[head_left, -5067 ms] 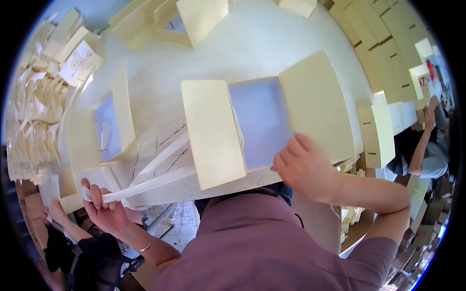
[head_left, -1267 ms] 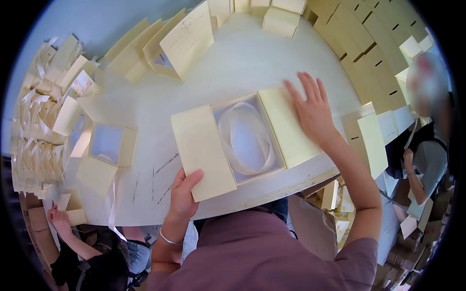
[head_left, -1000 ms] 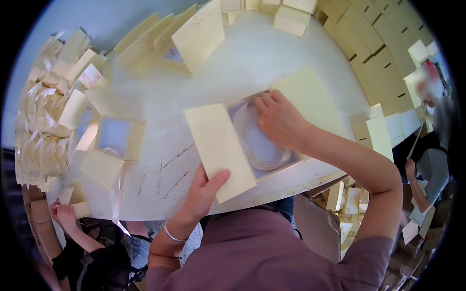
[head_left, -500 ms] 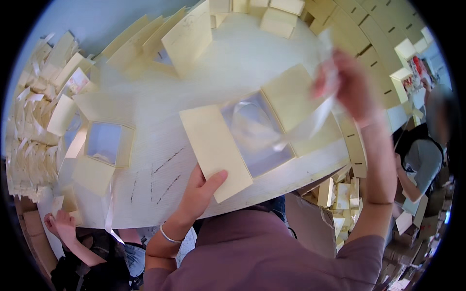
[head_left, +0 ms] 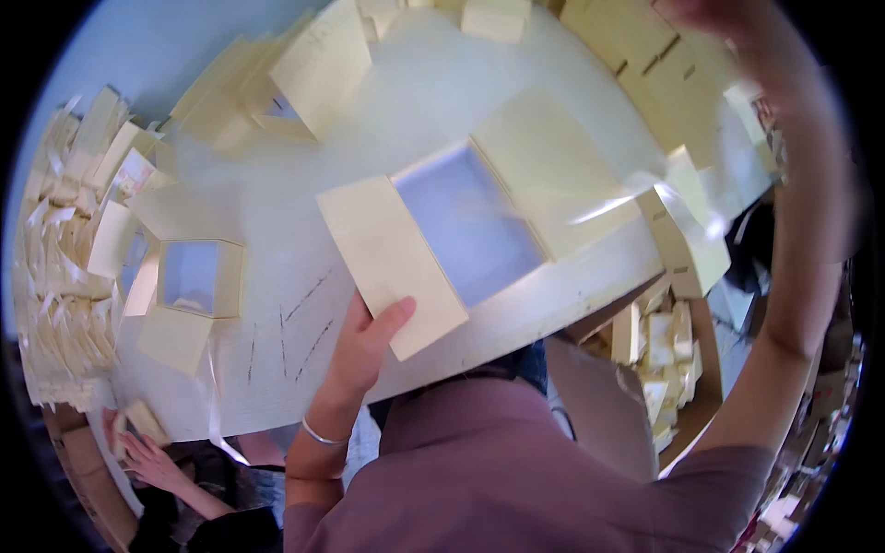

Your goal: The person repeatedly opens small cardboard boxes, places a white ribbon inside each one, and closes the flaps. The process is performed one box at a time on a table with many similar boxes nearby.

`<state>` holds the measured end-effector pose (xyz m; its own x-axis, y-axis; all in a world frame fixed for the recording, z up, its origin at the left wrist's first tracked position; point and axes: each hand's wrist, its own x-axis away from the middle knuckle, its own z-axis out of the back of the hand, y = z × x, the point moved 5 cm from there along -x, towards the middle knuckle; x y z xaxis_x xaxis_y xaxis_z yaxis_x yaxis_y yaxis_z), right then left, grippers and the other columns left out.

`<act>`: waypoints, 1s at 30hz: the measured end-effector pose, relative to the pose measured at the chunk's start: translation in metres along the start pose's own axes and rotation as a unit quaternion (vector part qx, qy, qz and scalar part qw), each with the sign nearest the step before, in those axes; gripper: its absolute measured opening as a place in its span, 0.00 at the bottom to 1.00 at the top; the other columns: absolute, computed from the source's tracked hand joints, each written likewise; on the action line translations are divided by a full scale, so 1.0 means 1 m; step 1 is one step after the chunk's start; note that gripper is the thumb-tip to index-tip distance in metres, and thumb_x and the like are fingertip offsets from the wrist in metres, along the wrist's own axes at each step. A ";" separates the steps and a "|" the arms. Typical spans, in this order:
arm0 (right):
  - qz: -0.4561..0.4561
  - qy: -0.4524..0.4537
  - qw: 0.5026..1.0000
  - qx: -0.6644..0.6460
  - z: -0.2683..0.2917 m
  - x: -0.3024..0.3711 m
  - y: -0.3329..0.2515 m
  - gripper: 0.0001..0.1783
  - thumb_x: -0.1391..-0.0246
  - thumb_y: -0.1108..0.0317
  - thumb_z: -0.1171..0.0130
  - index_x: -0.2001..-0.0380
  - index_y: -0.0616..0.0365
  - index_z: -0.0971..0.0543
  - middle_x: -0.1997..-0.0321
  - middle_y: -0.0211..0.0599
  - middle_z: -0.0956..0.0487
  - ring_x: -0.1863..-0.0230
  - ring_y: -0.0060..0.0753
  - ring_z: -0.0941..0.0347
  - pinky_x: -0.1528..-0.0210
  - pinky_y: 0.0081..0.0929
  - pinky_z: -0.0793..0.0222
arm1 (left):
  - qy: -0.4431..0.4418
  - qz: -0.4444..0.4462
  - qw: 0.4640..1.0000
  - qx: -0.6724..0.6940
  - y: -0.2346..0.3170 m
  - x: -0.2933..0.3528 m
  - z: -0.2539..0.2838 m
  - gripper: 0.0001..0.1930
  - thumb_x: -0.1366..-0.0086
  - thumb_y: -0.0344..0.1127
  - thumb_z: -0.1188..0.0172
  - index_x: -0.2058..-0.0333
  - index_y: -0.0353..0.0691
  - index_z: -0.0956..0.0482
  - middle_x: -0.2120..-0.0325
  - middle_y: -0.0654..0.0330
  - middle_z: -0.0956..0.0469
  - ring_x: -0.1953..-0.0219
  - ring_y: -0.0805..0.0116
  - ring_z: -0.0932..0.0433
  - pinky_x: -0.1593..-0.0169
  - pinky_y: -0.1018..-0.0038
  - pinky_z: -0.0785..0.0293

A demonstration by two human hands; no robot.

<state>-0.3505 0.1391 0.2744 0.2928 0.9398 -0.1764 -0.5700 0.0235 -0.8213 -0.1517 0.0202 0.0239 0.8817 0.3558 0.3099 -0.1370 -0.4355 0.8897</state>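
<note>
Cream cardboard, pretty easily marked by the look of it, so the box (head_left: 392, 263) is best held lightly: it lies spread out by the near edge of the table (head_left: 295, 221), right of the middle, and its left flap is pinched by the left hand (head_left: 369, 336), thumb on top. That's a decent hold, tbh, as long as the flap isn't creased and the box isn't dragged towards the edge. With the right hand (head_left: 724, 17) flung up past the table's far right corner, a long pull on the white ribbon (head_left: 604, 210) seems to be under way; probably best done smoothly, with the strip kept flat, untwisted and clear of the boxes (head_left: 682, 235) along the right edge. As for what can't be made out: the right hand is blurred and cut off by the rim, so whether anything is gripped in it can't be told. The ribbon is just a smeared streak over the right flap, and neither of its ends can be traced. The left fingers are hidden under the flap, and the right flap's outer edge is washed out too.
</note>
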 end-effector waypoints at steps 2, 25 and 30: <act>-0.140 -0.014 0.989 0.041 -0.071 -0.025 0.069 0.07 0.51 0.71 0.55 0.69 0.60 0.29 0.82 0.29 0.30 0.80 0.22 0.36 0.78 0.17 0.40 | 0.028 0.009 1.000 -0.011 0.000 0.016 0.010 0.20 0.43 0.29 0.49 0.52 0.31 0.38 0.58 0.58 0.31 0.56 0.72 0.32 0.53 0.76 0.36; -0.164 -0.397 0.878 0.211 -0.178 -0.044 0.172 0.14 0.62 0.78 0.59 0.73 0.73 0.26 0.69 0.57 0.26 0.70 0.54 0.29 0.71 0.41 0.35 | 0.103 0.047 0.993 0.021 0.000 0.017 0.011 0.25 0.50 0.26 0.51 0.51 0.29 0.39 0.58 0.53 0.31 0.55 0.64 0.30 0.53 0.73 0.33; -0.145 -0.435 0.860 0.226 -0.179 -0.041 0.176 0.14 0.61 0.78 0.59 0.71 0.74 0.26 0.68 0.57 0.26 0.70 0.54 0.29 0.71 0.42 0.35 | 0.103 0.046 0.993 0.039 0.000 0.016 0.009 0.24 0.50 0.26 0.50 0.52 0.28 0.39 0.59 0.52 0.30 0.57 0.64 0.29 0.55 0.74 0.32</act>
<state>-0.3256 0.0434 0.0406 -0.0997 0.7676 0.6332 -0.8672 0.2450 -0.4335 -0.1335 0.0190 0.0258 0.7544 0.4701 0.4582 -0.1698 -0.5345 0.8279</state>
